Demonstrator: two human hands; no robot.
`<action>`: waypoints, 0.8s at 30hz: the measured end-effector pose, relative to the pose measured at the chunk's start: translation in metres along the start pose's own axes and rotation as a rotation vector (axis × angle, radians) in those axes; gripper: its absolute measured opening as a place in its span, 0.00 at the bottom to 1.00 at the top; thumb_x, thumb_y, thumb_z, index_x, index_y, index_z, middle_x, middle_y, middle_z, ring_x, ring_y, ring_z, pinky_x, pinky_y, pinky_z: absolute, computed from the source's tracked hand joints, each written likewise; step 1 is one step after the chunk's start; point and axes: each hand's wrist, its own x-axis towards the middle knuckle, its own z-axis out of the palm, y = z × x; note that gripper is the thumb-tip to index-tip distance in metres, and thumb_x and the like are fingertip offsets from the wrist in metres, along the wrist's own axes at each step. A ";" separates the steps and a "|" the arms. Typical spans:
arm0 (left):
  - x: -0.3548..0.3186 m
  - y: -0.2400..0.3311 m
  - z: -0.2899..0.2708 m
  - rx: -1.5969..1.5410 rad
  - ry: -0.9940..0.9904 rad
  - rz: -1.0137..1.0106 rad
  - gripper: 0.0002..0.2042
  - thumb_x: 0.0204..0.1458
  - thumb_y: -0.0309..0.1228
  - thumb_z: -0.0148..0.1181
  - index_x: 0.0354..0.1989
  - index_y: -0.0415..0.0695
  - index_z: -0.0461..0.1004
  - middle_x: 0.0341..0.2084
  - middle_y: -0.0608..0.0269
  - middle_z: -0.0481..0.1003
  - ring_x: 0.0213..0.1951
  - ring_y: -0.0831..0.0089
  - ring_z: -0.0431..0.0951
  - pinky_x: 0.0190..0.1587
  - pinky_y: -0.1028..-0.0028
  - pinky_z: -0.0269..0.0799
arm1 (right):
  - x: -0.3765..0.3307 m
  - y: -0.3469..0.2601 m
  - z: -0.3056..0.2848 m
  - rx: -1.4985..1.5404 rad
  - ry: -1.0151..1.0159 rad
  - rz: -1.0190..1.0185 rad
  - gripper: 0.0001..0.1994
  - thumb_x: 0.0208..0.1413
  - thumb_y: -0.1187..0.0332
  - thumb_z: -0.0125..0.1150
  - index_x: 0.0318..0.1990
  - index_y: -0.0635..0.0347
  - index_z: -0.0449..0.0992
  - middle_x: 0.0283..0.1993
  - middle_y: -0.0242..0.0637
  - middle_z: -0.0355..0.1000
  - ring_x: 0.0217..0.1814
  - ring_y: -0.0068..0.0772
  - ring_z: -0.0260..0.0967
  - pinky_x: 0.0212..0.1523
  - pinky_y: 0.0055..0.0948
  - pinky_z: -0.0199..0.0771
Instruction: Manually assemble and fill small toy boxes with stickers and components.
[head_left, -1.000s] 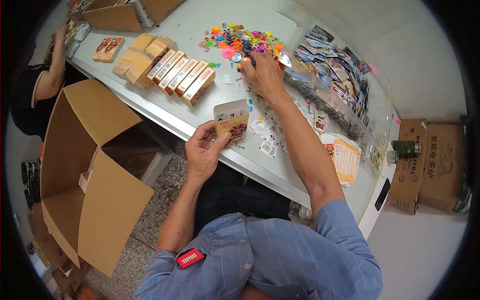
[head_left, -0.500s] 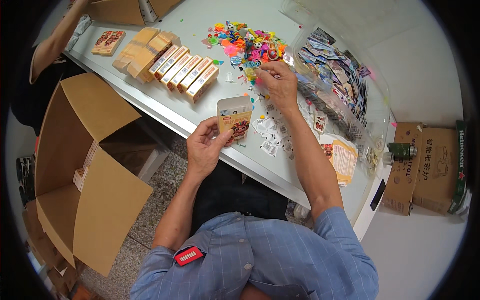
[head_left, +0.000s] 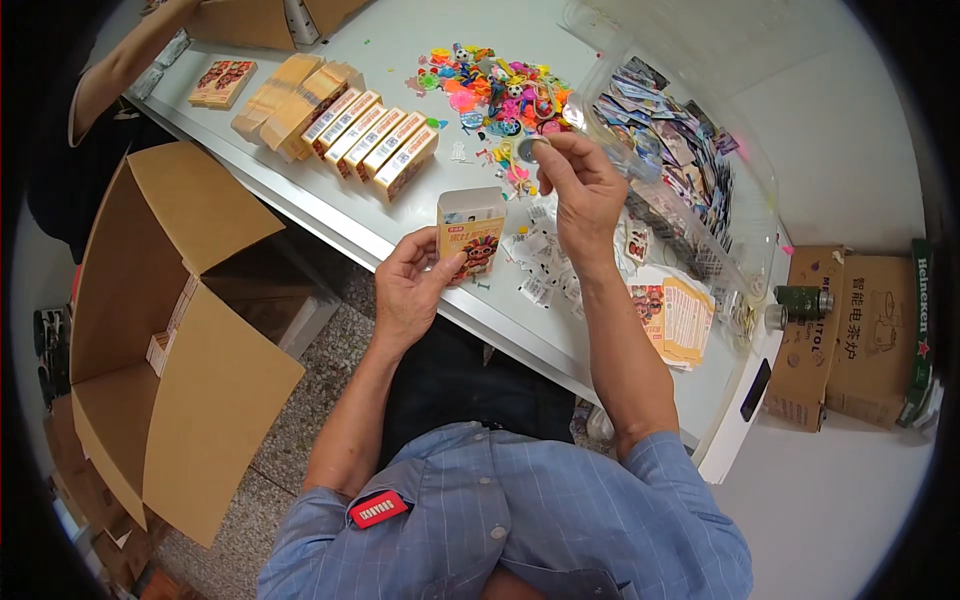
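My left hand [head_left: 412, 287] holds a small orange and cream box [head_left: 470, 232] upright, its top flap open, above the near edge of the white table [head_left: 330, 205]. My right hand [head_left: 585, 190] is raised just right of the box and pinches a small round grey piece [head_left: 530, 150] between thumb and fingers. A heap of colourful little toys [head_left: 495, 85] lies on the table beyond both hands. Small white packets [head_left: 540, 265] are scattered under my right wrist.
A row of closed matching boxes [head_left: 370, 140] lies to the left on the table. Picture cards in clear bags [head_left: 670, 150] sit to the right, flat printed box blanks [head_left: 675, 315] nearer. A large open cardboard carton [head_left: 150, 330] stands on the floor. Another person's arm [head_left: 125, 60] reaches in top left.
My right hand has come back from the toy heap toward me, lifted and now holding a small round piece. The box in my left hand stays about where it was.
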 end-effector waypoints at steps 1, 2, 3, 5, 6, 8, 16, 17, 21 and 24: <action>0.000 0.003 0.001 -0.004 -0.007 -0.024 0.17 0.59 0.21 0.63 0.56 0.31 0.70 0.45 0.54 0.78 0.46 0.73 0.79 0.45 0.73 0.84 | -0.006 -0.006 0.001 0.000 -0.001 0.001 0.06 0.59 0.74 0.68 0.43 0.63 0.83 0.33 0.29 0.78 0.30 0.15 0.69 0.29 0.18 0.68; 0.000 0.004 0.001 -0.008 -0.013 -0.049 0.18 0.59 0.21 0.63 0.57 0.32 0.70 0.45 0.55 0.78 0.46 0.73 0.79 0.45 0.74 0.84 | -0.012 -0.010 0.002 -0.034 -0.048 -0.031 0.06 0.59 0.74 0.68 0.43 0.63 0.83 0.33 0.30 0.78 0.30 0.16 0.69 0.30 0.17 0.68; -0.001 0.004 0.001 -0.008 -0.012 -0.049 0.18 0.59 0.21 0.63 0.57 0.32 0.70 0.45 0.55 0.78 0.46 0.73 0.79 0.45 0.74 0.84 | -0.016 -0.013 0.002 -0.066 -0.096 -0.066 0.06 0.58 0.75 0.69 0.43 0.63 0.83 0.33 0.31 0.79 0.30 0.16 0.69 0.30 0.17 0.68; -0.001 0.004 -0.002 -0.025 -0.038 -0.074 0.17 0.60 0.21 0.63 0.57 0.32 0.70 0.45 0.55 0.78 0.46 0.73 0.79 0.46 0.74 0.83 | -0.018 -0.009 -0.001 -0.114 -0.181 -0.113 0.07 0.58 0.74 0.69 0.43 0.64 0.83 0.36 0.32 0.79 0.30 0.17 0.69 0.32 0.17 0.68; -0.001 0.003 -0.003 -0.026 -0.038 -0.076 0.17 0.60 0.21 0.63 0.57 0.32 0.70 0.45 0.55 0.78 0.46 0.73 0.79 0.46 0.74 0.83 | -0.017 -0.007 -0.002 -0.198 -0.300 -0.173 0.07 0.58 0.74 0.69 0.43 0.64 0.83 0.37 0.32 0.80 0.30 0.16 0.69 0.32 0.16 0.68; -0.002 0.002 -0.004 -0.025 -0.046 -0.058 0.17 0.60 0.21 0.63 0.56 0.32 0.71 0.46 0.54 0.78 0.46 0.72 0.79 0.45 0.73 0.83 | -0.020 -0.003 -0.003 -0.377 -0.375 -0.303 0.07 0.60 0.72 0.67 0.44 0.63 0.83 0.38 0.32 0.80 0.31 0.17 0.70 0.33 0.18 0.69; 0.002 -0.005 -0.006 -0.110 0.072 -0.014 0.18 0.60 0.20 0.63 0.57 0.30 0.69 0.47 0.51 0.78 0.48 0.70 0.80 0.53 0.72 0.78 | 0.013 0.030 -0.035 -0.819 -0.108 -0.099 0.17 0.60 0.63 0.67 0.49 0.68 0.81 0.37 0.44 0.80 0.35 0.31 0.75 0.40 0.30 0.75; 0.003 -0.004 -0.004 -0.119 0.083 -0.034 0.18 0.60 0.20 0.62 0.57 0.30 0.69 0.47 0.51 0.78 0.49 0.70 0.80 0.54 0.72 0.77 | 0.015 0.037 -0.040 -0.821 -0.105 -0.102 0.17 0.60 0.63 0.67 0.49 0.68 0.81 0.37 0.44 0.80 0.35 0.31 0.75 0.40 0.30 0.75; 0.001 -0.006 -0.004 -0.118 0.086 -0.025 0.18 0.60 0.20 0.62 0.57 0.30 0.69 0.47 0.51 0.78 0.49 0.70 0.80 0.54 0.72 0.78 | 0.016 0.046 -0.032 -0.986 -0.229 -0.067 0.18 0.57 0.61 0.68 0.49 0.66 0.81 0.41 0.48 0.80 0.39 0.39 0.77 0.42 0.34 0.76; 0.001 -0.005 -0.005 -0.128 0.093 -0.032 0.18 0.60 0.20 0.62 0.57 0.30 0.68 0.48 0.50 0.78 0.49 0.70 0.80 0.52 0.72 0.79 | 0.016 0.050 -0.025 -1.045 -0.251 -0.060 0.18 0.56 0.61 0.68 0.48 0.66 0.81 0.42 0.49 0.80 0.39 0.39 0.78 0.42 0.34 0.76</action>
